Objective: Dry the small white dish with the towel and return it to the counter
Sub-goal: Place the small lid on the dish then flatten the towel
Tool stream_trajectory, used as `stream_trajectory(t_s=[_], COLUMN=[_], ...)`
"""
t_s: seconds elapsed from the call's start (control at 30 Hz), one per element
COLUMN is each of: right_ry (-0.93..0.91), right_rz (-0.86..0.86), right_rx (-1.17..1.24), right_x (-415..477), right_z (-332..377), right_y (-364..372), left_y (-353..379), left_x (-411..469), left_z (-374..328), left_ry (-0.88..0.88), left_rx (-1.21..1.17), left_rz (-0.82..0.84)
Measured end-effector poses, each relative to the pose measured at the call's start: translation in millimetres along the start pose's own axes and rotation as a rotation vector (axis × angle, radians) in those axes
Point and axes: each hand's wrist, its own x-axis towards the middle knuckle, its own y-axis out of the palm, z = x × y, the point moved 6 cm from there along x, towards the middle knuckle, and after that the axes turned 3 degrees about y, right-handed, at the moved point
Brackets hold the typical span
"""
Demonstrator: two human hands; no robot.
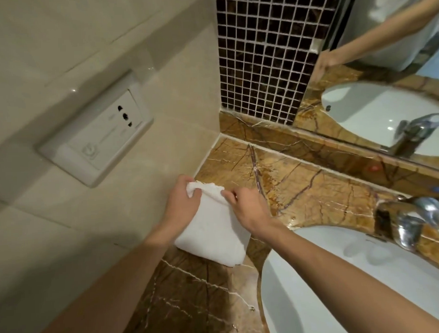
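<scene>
2 hands, left hand (183,203) and right hand (248,207), pinch the towel (213,231) at frame centre with closed fingers, probably wrapping the unseen dish.

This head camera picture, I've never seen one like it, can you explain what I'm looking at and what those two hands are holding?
There is no machine here. The one picture comes from a wide-angle camera worn on a person's head, looking forward and down, so both bare arms reach in from the bottom edge. The left hand and right hand both grip the top edge of a folded white cloth towel, beside the beige tiled wall. Beneath it is a brown veined marble counter with a white oval sink and a chrome tap. A mirror behind repeats the scene. No small white dish is visible; the towel may cover it.
</scene>
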Motion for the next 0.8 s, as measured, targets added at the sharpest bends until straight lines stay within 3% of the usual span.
stream_trajectory(t_s=[0.37, 0.43, 0.5, 0.57, 0.63, 0.8], right_ry=[0.126, 0.069, -0.125, -0.318, -0.375, -0.270], right_rz=[-0.121, -0.175, -0.228, -0.169, -0.035, 0.199], right_rx=[-0.106, -0.169, -0.232, -0.298, -0.381, -0.437], right_x=[20, 17, 7, -4, -8, 1], right_z=[-17, -15, -2, 9, 7, -19], right_y=[2, 1, 3, 16, 33, 60], left_y=[13, 12, 14, 23, 38, 53], left_x=[5, -1, -13, -26, -35, -36], left_z=[22, 17, 4, -4, -3, 21], left_ry=[-0.058, -0.012, 0.150, 0.349, 0.500, 0.519], left_rx=[0.312, 0.375, 0.524, 0.642, 0.748, 0.867], left_rz=[-0.012, -0.051, -0.120, -0.095, 0.048, 0.241])
